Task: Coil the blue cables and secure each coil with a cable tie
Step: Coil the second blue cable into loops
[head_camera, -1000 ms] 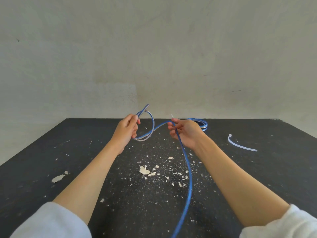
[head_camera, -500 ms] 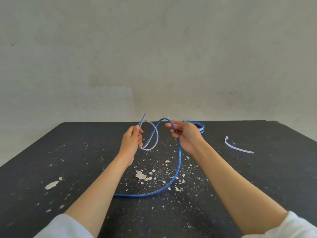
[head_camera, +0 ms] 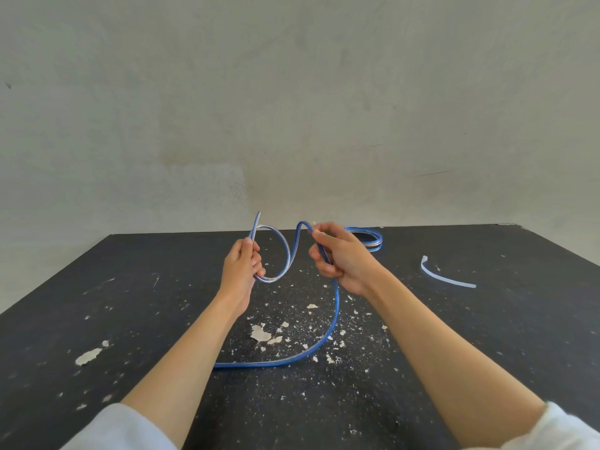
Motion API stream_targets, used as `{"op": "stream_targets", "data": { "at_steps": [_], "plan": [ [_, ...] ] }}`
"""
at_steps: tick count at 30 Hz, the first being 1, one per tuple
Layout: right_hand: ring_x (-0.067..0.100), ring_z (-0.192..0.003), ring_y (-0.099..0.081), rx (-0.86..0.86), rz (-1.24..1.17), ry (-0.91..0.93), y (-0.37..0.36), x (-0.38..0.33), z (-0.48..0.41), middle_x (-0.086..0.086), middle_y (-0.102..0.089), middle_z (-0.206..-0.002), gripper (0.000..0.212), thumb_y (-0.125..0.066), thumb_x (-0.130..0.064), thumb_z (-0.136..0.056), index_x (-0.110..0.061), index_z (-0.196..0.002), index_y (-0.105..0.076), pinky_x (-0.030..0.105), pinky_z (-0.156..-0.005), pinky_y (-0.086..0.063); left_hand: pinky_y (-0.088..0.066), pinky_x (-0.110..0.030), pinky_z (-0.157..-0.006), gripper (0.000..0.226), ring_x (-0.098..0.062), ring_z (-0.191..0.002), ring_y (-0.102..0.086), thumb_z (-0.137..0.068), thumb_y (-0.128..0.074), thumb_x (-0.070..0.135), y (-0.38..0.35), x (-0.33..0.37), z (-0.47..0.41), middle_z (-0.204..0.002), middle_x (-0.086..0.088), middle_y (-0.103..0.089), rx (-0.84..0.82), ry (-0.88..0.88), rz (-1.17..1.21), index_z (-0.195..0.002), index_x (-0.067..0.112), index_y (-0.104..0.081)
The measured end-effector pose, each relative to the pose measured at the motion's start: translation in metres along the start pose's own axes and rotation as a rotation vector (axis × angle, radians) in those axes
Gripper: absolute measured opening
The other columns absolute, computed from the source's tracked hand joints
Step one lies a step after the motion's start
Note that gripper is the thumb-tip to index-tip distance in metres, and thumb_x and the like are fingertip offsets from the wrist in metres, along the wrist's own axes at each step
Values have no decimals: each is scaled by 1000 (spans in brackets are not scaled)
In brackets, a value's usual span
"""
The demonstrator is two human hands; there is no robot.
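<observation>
A long blue cable [head_camera: 334, 315] runs between both hands above the black table [head_camera: 97, 319]. My left hand [head_camera: 242, 269] grips the cable's free end together with a small loop, the tip sticking up past my fingers. My right hand [head_camera: 341, 256] grips the cable a little further along, where it arches between the hands. From there it drops to the table and curves back left under my left forearm. A second blue cable [head_camera: 370, 237], coiled, lies behind my right hand. A white cable tie [head_camera: 446, 279] lies flat to the right.
White paint flakes [head_camera: 261, 332] and dust are scattered over the table's middle, with a larger flake [head_camera: 87, 356] at the left. A bare grey wall [head_camera: 292, 108] stands right behind the table's far edge.
My right hand has moved toward my left, raising an arch of cable between them. The trailing cable has swung left and now lies in a wide curve on the table.
</observation>
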State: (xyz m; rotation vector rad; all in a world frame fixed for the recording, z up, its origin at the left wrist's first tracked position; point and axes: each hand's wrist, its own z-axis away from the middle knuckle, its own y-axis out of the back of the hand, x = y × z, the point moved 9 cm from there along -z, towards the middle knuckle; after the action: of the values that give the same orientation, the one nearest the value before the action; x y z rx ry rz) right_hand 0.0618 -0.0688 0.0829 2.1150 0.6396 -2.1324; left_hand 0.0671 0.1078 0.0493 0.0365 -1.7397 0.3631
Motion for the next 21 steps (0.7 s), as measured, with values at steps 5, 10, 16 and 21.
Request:
{"op": "stream_targets", "data": {
  "at_steps": [5, 10, 16, 21],
  "plan": [
    [16, -42, -39, 0, 116, 99, -9, -12, 5, 9, -57, -63, 28, -31, 4, -91, -1, -109, -52, 20, -34, -26, -29, -22, -47, 30, -7, -43, -26, -100, -35, 26, -17, -11, 4, -49, 7, -31, -84, 66, 67, -76, 13, -48],
    [14, -37, -44, -41, 447, 147, -22, -3, 14, 5, -58, -63, 24, -40, -13, -99, -25, -114, -54, 18, -35, -31, -28, -20, -44, 32, -6, -39, -25, -101, -34, 25, -33, -9, 0, -44, 8, -32, -109, 151, 245, -76, 12, -50],
    [2, -34, -41, 76, 616, 327, -25, -6, 16, 4, -57, -57, 16, -48, -11, -96, -13, -80, -49, 12, -39, -32, -34, -20, -43, 29, -7, -41, -29, -100, -38, 22, -51, -9, 6, -58, 0, -42, -193, 182, 256, -81, 10, -56],
    [0, -35, -44, 92, 621, 351, -27, -4, 16, 0, -59, -56, 13, -50, -12, -95, -5, -84, -50, 10, -40, -32, -39, -18, -41, 31, -6, -40, -35, -99, -40, 21, -53, -8, 9, -69, -1, -54, -209, 201, 281, -81, 8, -62]
  ]
}}
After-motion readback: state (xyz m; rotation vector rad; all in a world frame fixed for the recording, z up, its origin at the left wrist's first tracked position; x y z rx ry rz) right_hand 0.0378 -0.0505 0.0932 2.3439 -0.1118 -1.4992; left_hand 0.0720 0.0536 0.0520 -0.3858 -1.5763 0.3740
